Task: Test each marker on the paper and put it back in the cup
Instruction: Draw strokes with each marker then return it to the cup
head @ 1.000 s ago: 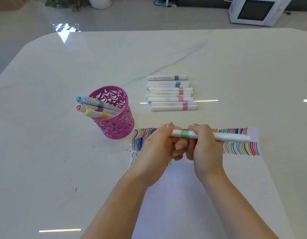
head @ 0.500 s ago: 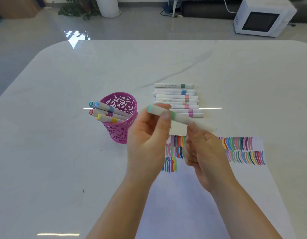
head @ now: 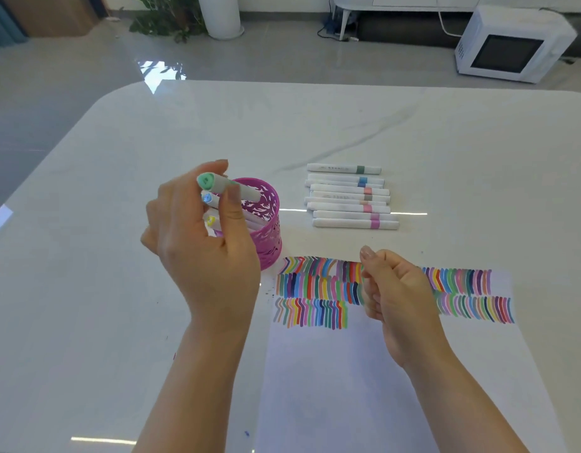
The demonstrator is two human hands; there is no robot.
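White marble tabletop carries the pink cup left of its middle, just beside the far left corner of the paper. The left hand, grip closed, pinches a green-capped marker slanting over the rim; the right hand hangs curled and empty above the paper. I'd tip the far end down inside before letting go.

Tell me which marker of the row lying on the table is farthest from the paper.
The grey-green banded marker: it lies at the far end of the row, slightly apart from the others.
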